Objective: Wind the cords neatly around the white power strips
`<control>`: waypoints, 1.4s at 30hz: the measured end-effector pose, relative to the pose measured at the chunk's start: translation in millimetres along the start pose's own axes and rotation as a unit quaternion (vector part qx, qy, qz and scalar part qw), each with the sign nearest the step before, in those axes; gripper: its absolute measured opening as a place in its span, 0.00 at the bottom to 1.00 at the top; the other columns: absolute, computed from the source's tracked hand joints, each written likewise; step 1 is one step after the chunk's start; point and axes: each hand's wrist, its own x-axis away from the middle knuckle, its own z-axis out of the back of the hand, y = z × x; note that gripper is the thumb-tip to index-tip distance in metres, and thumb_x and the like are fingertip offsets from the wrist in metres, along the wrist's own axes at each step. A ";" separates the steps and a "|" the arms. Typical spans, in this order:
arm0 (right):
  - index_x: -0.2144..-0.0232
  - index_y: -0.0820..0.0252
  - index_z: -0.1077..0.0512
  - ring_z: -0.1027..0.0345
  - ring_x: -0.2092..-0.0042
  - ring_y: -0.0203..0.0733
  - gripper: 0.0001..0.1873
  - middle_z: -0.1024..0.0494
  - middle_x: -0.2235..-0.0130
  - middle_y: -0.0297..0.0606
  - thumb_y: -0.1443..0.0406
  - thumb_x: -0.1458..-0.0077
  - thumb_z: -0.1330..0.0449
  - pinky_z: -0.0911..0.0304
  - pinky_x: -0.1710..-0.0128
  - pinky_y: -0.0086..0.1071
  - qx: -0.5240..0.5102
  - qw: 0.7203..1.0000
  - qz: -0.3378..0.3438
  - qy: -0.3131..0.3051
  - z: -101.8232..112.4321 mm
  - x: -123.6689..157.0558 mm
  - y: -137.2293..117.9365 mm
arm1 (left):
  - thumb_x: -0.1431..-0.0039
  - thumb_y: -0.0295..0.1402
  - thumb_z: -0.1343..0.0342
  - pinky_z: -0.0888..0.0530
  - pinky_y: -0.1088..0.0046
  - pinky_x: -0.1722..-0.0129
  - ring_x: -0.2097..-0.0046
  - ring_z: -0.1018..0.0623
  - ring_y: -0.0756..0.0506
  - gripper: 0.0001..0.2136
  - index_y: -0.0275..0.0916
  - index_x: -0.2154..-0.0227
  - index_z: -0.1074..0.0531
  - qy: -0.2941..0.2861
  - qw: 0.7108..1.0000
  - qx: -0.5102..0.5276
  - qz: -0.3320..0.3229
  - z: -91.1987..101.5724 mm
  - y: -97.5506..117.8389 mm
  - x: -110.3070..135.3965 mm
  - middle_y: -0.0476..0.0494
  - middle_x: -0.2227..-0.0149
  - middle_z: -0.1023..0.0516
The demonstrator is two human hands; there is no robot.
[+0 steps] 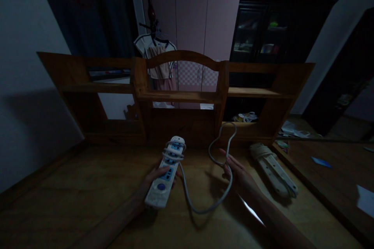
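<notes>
My left hand (157,175) is closed around a white power strip (159,196) with blue sockets and a blue button, tilted up off the wooden desk. Several turns of its pale cord (201,212) wrap the strip's far end. From there the cord sags in a loop across to my right hand (235,169), whose fingers pinch it. A free loop of the cord rises above those fingers. To the right of my right hand lies a second power strip (274,173), its own cord wound about its far end. The cord's plug is not visible.
A wooden shelf unit (181,96) stands along the back of the desk (105,190). Beyond the desk's right edge, a lower brown surface holds a blue card (321,162) and white paper (365,200). Clothes (159,56) hang on a stand before a pink wardrobe (191,19).
</notes>
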 end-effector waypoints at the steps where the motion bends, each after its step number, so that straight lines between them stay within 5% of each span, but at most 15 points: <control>1: 0.47 0.51 0.30 0.44 0.77 0.31 0.25 0.36 0.78 0.27 0.55 0.47 0.37 0.42 0.74 0.26 -0.004 1.000 0.000 -0.004 -0.5 0.3 0.3 | 0.46 0.39 0.40 0.26 0.75 0.72 0.71 0.22 0.48 0.16 0.33 0.60 0.27 -0.004 1.000 0.006 0.001 -0.1 1.1 -0.3 0.38 0.65 0.21; 10: 0.56 0.58 0.27 0.35 0.71 0.38 0.21 0.28 0.72 0.33 0.51 0.47 0.39 0.42 0.72 0.29 0.157 0.986 0.062 -0.006 2.7 -0.1 8.8 | 0.43 0.42 0.44 0.29 0.76 0.80 0.77 0.24 0.47 0.21 0.32 0.52 0.30 -0.002 1.000 -0.007 0.015 1.0 5.3 2.4 0.43 0.75 0.23; 14: 0.64 0.59 0.26 0.34 0.70 0.41 0.17 0.27 0.72 0.36 0.52 0.43 0.43 0.41 0.70 0.31 0.333 0.930 0.156 0.020 5.1 -0.9 13.3 | 0.45 0.42 0.43 0.30 0.76 0.82 0.79 0.24 0.47 0.22 0.35 0.50 0.31 0.001 1.000 -0.013 0.014 -0.7 5.9 4.1 0.43 0.75 0.22; 18: 0.62 0.59 0.27 0.33 0.68 0.42 0.16 0.26 0.70 0.37 0.56 0.37 0.49 0.42 0.69 0.31 0.438 0.875 0.206 0.014 3.5 2.7 12.5 | 0.46 0.40 0.40 0.28 0.76 0.79 0.77 0.23 0.47 0.22 0.37 0.50 0.31 0.004 1.000 -0.011 -0.003 1.9 2.0 -0.5 0.41 0.70 0.20; 26: 0.65 0.59 0.29 0.33 0.67 0.42 0.14 0.26 0.69 0.37 0.58 0.36 0.51 0.41 0.66 0.32 0.491 0.845 0.213 0.003 2.6 3.3 14.5 | 0.48 0.36 0.36 0.24 0.70 0.69 0.66 0.20 0.43 0.20 0.38 0.54 0.31 0.006 0.995 -0.052 -0.084 6.6 -8.7 -8.4 0.38 0.59 0.21; 33: 0.64 0.58 0.30 0.32 0.66 0.42 0.14 0.26 0.69 0.36 0.58 0.36 0.51 0.42 0.66 0.32 0.500 0.839 0.213 0.008 1.2 7.4 13.6 | 0.53 0.47 0.35 0.27 0.75 0.76 0.74 0.22 0.45 0.23 0.33 0.62 0.26 0.044 0.997 -0.048 -0.042 13.7 -16.0 -14.2 0.39 0.73 0.20; 42: 0.57 0.60 0.29 0.34 0.72 0.41 0.17 0.29 0.75 0.34 0.56 0.36 0.51 0.43 0.70 0.31 0.529 0.822 0.209 0.001 -0.1 8.2 17.1 | 0.43 0.54 0.49 0.26 0.74 0.76 0.74 0.22 0.46 0.26 0.32 0.59 0.26 0.020 0.999 0.026 -0.001 14.7 -8.7 -13.2 0.39 0.69 0.21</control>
